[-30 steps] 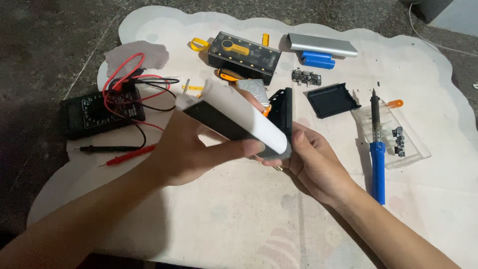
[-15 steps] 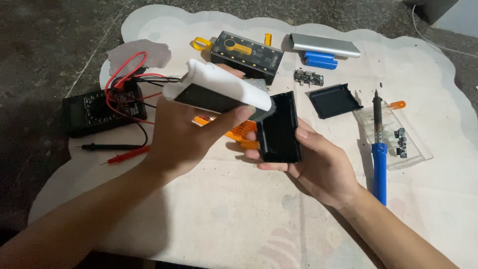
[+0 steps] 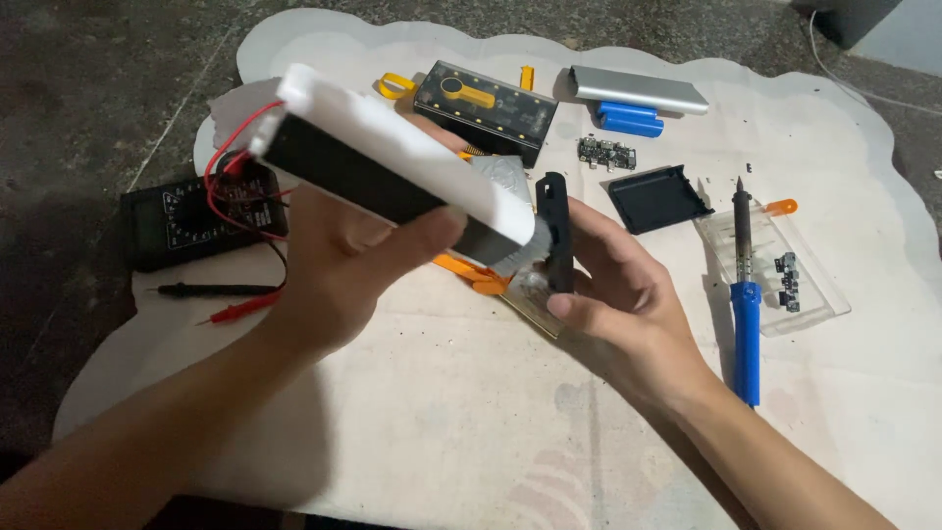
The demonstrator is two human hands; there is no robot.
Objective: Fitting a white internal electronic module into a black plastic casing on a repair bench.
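Holding a white-and-black case (image 3: 392, 172) against a black cover (image 3: 557, 231).
Gripped in left hand (image 3: 339, 265), tilted; right hand (image 3: 618, 294) clasping cover, touching the case's lower end.

Both forearms come in bare from the near edge, no sleeves, watch or rings showing. The left hand (image 3: 339, 280) and right hand (image 3: 618, 304) wear no gloves; fingernails short.

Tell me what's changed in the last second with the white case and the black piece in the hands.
The left hand has raised the white case up and leftward. The right hand has turned the black piece edge-on at the case's end. Both grips stayed; the multimeter and soldering iron didn't move.
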